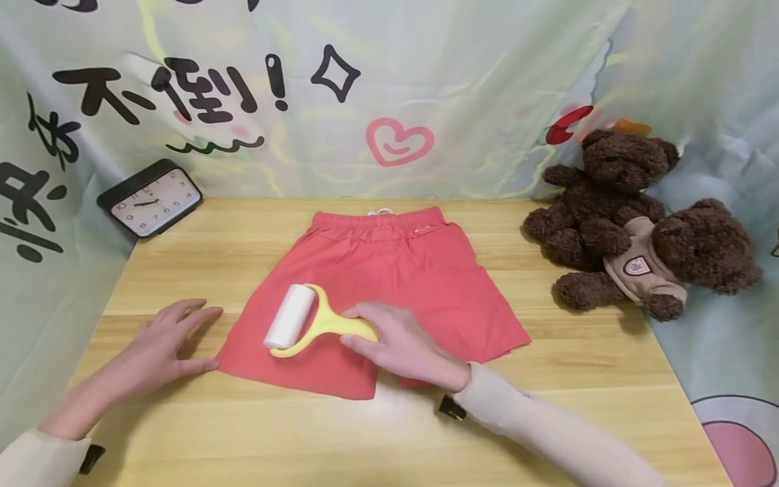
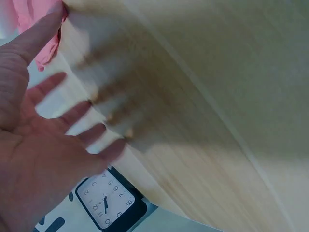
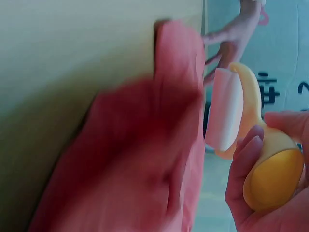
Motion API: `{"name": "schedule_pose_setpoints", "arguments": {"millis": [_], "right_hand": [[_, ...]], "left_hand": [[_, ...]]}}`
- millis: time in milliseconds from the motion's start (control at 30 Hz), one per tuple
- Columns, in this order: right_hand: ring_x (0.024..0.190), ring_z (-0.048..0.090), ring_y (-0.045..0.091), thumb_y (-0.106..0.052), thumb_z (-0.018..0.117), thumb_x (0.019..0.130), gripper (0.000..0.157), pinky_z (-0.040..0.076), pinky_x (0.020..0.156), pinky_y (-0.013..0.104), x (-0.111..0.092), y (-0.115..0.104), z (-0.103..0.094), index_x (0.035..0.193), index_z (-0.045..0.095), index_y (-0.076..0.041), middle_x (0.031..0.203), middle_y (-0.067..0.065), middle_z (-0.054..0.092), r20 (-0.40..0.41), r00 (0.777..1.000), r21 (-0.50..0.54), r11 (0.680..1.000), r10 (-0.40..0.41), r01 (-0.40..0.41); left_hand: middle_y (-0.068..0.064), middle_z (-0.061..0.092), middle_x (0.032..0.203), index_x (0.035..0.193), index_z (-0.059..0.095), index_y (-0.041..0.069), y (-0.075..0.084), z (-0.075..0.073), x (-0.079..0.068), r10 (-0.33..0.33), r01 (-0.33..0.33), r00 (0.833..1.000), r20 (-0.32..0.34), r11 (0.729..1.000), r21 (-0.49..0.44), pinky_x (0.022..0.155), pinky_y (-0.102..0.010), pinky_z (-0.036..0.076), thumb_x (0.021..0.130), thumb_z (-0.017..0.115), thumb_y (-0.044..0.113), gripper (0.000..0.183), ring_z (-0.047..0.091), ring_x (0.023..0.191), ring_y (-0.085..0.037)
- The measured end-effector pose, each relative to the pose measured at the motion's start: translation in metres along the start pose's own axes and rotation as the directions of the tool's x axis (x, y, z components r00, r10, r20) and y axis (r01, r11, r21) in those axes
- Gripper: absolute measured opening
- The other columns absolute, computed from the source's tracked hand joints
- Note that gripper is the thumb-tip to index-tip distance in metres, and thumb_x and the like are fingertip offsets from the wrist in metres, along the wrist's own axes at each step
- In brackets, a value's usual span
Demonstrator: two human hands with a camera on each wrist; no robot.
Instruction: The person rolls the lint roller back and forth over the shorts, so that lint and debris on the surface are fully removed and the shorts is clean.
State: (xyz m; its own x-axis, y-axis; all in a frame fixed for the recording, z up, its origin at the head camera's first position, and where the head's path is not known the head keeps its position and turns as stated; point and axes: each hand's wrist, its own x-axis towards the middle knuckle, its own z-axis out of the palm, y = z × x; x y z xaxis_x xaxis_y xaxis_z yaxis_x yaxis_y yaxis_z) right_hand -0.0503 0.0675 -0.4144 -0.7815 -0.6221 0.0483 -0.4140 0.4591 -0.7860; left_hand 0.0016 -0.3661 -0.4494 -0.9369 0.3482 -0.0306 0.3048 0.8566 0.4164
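Red shorts (image 1: 389, 291) lie spread on the wooden table, waistband toward the back wall. My right hand (image 1: 404, 341) grips the yellow handle of a lint roller (image 1: 291, 316), whose white roll is over the left leg of the shorts. In the right wrist view, fingers and thumb curl round the handle of the lint roller (image 3: 226, 108); whether the roll touches the cloth is hard to tell. My left hand (image 1: 152, 352) has its fingers spread beside the shorts, its thumb tip at their lower left corner. The left wrist view shows that thumb against the red cloth (image 2: 47, 52).
A black-framed clock (image 1: 157, 201) stands at the back left of the table (image 1: 292, 439). Two brown teddy bears (image 1: 615, 159) are at the right edge, one in a beige shirt (image 1: 639, 260). Printed cloth (image 1: 487, 88) hangs behind and at both sides.
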Motion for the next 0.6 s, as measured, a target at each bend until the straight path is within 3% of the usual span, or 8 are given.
{"name": "schedule_pose_setpoints", "arguments": {"millis": [133,267,400,600], "right_hand": [[0.081,0.054,0.009,-0.029,0.079,0.103,0.032,0.048,0.07,0.026,0.011,-0.012,0.024,0.134,0.073,-0.022,0.103,-0.013,0.064,0.029,0.999,-0.015,0.999,-0.036,0.036],[0.091,0.057,0.006,-0.027,0.075,0.105,0.032,0.049,0.078,0.023,0.019,-0.022,0.045,0.136,0.07,-0.018,0.117,-0.012,0.068,0.064,0.993,-0.068,0.993,-0.094,0.098],[0.101,0.058,0.003,-0.026,0.073,0.106,0.033,0.049,0.086,0.022,0.023,-0.029,0.058,0.137,0.069,-0.017,0.125,-0.01,0.069,0.09,0.989,-0.106,0.986,-0.117,0.126],[0.104,0.06,0.002,-0.029,0.07,0.108,0.035,0.051,0.086,0.023,0.029,-0.036,0.072,0.14,0.068,-0.016,0.129,-0.009,0.069,0.077,0.988,-0.138,0.98,-0.135,0.145]], "left_hand": [[-0.034,0.037,0.161,0.156,0.054,0.009,-0.001,-0.003,0.001,-0.063,0.062,0.997,0.04,0.998,0.019,0.1,-0.09,0.026,0.082,0.095,0.052,0.095,0.034,0.143,-0.062],[-0.033,0.033,0.165,0.159,0.052,0.013,-0.005,-0.003,0.002,-0.077,0.076,0.995,0.062,0.997,0.031,0.1,-0.09,0.025,0.082,0.093,0.059,0.099,0.031,0.145,-0.062],[-0.036,0.028,0.168,0.164,0.047,0.016,-0.009,-0.003,0.002,-0.077,0.074,0.994,0.079,0.997,0.033,0.1,-0.09,0.024,0.084,0.093,0.054,0.1,0.027,0.147,-0.066],[-0.04,0.013,0.171,0.172,0.033,0.02,-0.013,-0.005,0.001,-0.146,0.147,0.977,0.153,0.989,0.005,0.098,-0.094,0.018,0.092,0.088,0.045,0.1,0.014,0.148,-0.073]]}}
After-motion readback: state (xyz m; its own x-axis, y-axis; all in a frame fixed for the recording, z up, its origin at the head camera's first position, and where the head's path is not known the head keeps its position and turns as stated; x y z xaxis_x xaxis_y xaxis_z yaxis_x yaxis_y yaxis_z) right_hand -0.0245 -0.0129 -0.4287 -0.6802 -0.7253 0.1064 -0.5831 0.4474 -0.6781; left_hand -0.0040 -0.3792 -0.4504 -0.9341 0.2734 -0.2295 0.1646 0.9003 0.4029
